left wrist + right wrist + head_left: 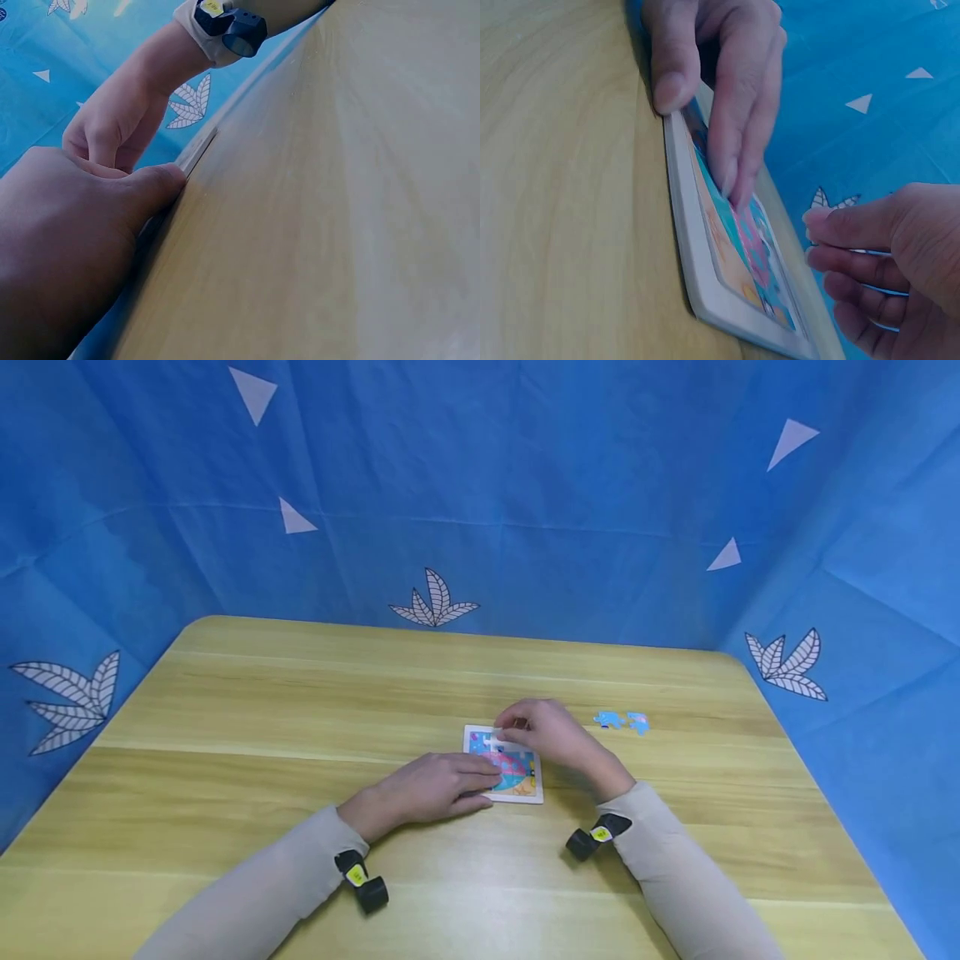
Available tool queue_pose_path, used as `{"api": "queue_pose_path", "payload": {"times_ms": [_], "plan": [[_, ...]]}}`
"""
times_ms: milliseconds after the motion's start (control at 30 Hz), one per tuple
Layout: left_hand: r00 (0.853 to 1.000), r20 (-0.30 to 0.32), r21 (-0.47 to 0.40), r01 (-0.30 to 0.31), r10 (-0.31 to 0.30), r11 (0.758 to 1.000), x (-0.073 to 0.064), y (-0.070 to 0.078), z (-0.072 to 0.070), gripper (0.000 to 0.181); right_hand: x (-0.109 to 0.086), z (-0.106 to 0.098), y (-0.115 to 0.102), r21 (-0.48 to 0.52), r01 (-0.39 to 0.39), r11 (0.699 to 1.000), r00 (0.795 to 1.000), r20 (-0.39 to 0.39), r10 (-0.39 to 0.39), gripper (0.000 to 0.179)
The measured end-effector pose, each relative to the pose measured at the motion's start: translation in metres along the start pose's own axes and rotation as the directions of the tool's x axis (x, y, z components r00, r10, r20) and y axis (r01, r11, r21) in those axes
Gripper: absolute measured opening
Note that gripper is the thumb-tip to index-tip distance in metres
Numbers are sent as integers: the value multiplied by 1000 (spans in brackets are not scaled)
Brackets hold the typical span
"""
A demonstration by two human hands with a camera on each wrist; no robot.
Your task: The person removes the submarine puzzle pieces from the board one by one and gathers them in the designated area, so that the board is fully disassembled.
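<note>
while at puzzle, hands near illegible labels

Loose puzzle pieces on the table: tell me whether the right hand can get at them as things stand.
Probably yes: the loose puzzle pieces lie just right of the right hand, with only bare tabletop between. Whether it holds something is unclear.

My left hand lies below the frame's centre, fingers extended rightward, thumb apart beneath them. My right hand, slightly right, bends its fingers, thumb near the index fingertip. My 2 sleeved forearms slant from the bottom edge.
</note>
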State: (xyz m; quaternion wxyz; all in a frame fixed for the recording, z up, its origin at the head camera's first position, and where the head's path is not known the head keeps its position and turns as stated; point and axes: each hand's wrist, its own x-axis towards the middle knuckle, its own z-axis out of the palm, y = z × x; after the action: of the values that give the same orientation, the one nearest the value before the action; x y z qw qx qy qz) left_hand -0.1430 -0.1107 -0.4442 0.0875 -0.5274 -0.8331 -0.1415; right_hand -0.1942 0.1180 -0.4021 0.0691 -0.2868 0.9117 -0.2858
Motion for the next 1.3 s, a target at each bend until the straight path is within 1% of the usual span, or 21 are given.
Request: {"api": "queue_pose_path", "payload": {"times_ms": [133, 333, 433, 633, 733, 867, 1000, 1100, 1233, 1300], "plan": [[1000, -7, 1, -10, 10, 1000, 0, 0, 2, 42, 3, 4, -3, -16, 5, 1000, 1000, 20, -5, 10], [1000, -18, 3, -17, 17, 1000, 1, -1, 1, 42, 5, 10, -9, -124, 66, 990, 998, 13, -65, 7], [999, -29, 7, -27, 27, 1000, 1, -1, 0, 41, 5, 12, -12, -165, 83, 983, 996, 21, -81, 8], [999, -32, 13, -30, 30, 999, 1, -1, 0, 40, 5, 17, -19, -223, 83, 971, 996, 40, -76, 6], [999, -35, 11, -25, 26, 1000, 1, 0, 1, 40, 4, 20, -21, -238, 80, 968, 996, 51, -70, 7], [999, -40, 4, -19, 19, 1000, 1, 1, 1, 39, 3, 22, -21, -240, 82, 967, 995, 66, -68, 10], [999, -44, 1, -15, 15, 1000, 1, 2, 0, 38, 3, 24, -23, -191, 92, 977, 994, 72, -79, 9], [999, -44, 7, -10, 11, 1000, 1, 2, 0, 37, 3, 25, -23, -140, 68, 988, 997, 56, -61, 6], [999, -37, 10, -3, 3, 1000, 2, 2, 0, 37, 4, 26, -22, -126, 21, 992, 1000, 16, -19, 12], [1000, -31, 11, -1, 2, 1000, 2, 2, 0, 38, 4, 27, -21, -142, 8, 990, 1000, -4, -9, 14]]}}
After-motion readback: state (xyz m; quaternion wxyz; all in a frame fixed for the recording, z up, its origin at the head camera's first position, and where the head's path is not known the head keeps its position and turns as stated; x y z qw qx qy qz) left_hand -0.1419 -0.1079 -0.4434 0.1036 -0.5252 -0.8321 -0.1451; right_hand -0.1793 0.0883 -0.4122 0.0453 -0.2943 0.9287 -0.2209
